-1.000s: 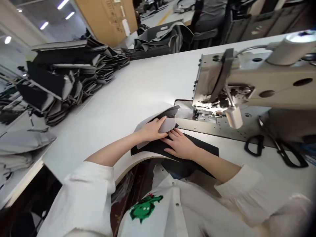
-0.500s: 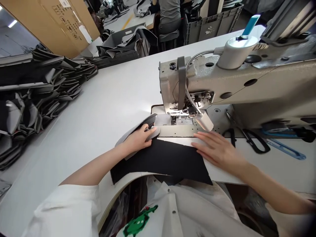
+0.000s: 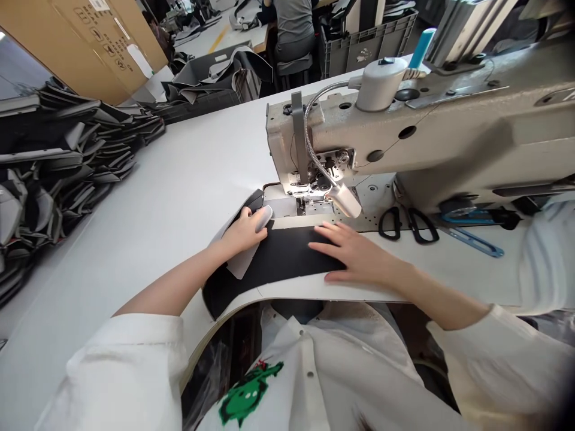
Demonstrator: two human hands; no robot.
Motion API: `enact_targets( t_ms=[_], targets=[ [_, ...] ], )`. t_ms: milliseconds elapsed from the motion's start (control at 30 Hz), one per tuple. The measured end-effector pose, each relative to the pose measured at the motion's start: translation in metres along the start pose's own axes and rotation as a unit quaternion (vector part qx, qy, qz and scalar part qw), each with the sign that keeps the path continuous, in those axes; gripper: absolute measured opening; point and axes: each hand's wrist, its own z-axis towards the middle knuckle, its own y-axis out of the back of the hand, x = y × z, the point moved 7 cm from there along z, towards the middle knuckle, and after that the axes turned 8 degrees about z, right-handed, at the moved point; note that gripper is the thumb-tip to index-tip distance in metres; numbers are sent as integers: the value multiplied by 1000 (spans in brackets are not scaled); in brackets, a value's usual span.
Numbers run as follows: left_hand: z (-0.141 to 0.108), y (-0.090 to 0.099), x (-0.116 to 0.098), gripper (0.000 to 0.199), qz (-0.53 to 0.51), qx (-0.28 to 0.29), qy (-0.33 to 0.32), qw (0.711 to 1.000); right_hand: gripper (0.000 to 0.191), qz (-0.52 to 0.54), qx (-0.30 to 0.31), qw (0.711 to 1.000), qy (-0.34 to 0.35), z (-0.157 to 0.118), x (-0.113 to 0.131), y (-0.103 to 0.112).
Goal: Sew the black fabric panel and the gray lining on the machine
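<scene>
A black fabric panel (image 3: 283,257) lies on the white table in front of the sewing machine (image 3: 314,137). My left hand (image 3: 246,232) is closed on a grey-edged fabric piece (image 3: 242,261), which rests over the panel's left part. My right hand (image 3: 350,251) lies on the panel's right end with its fingers spread and nothing gripped. The machine's small lamp (image 3: 345,200) shines on the needle area, just beyond the panel.
Black-handled scissors (image 3: 422,226) and a blue tool (image 3: 476,242) lie right of my right hand. Stacked dark pieces (image 3: 54,161) fill the left side. Behind are a cardboard box (image 3: 90,48), grey crates (image 3: 372,48) and a seated person (image 3: 294,30).
My right hand has come down onto the black panel, fingers wider apart. The panel's right end has shifted toward the machine. My left hand keeps hold of the grey-edged piece. The view has moved right.
</scene>
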Motion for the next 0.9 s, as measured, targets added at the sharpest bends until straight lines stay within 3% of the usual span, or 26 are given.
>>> enact_targets(
  t_ms=[67, 200, 267, 400, 567, 633, 733, 833, 900],
  targets=[
    [-1, 0, 1, 60, 5, 19, -5, 1000, 66, -7, 24, 1000, 6, 13, 15, -12],
    [-4, -2, -6, 64, 57, 66, -71, 994, 45, -88, 49, 995, 5, 25, 24, -24],
    [-5, -2, -12, 65, 90, 63, -101, 989, 43, -128, 55, 990, 15, 23, 21, -22],
    [-3, 0, -28, 65, 104, 25, -146, 983, 50, -140, 36, 989, -7, 2, -8, -5],
    [5, 5, -54, 66, 63, -15, -192, 979, 49, -142, 43, 984, -95, -34, -52, 24],
    [9, 6, -61, 65, 59, -21, -200, 978, 46, -146, 36, 981, -124, -35, -56, 33],
    [13, 9, -69, 64, 56, -16, -215, 975, 44, -97, 24, 994, -42, -10, -29, 26],
    [14, 14, -72, 67, 78, 5, -218, 973, 44, -64, 41, 994, 80, 22, 13, -6],
    [14, 15, -71, 72, 117, 23, -205, 971, 42, -89, 35, 992, 85, 37, 25, -26]
  ],
)
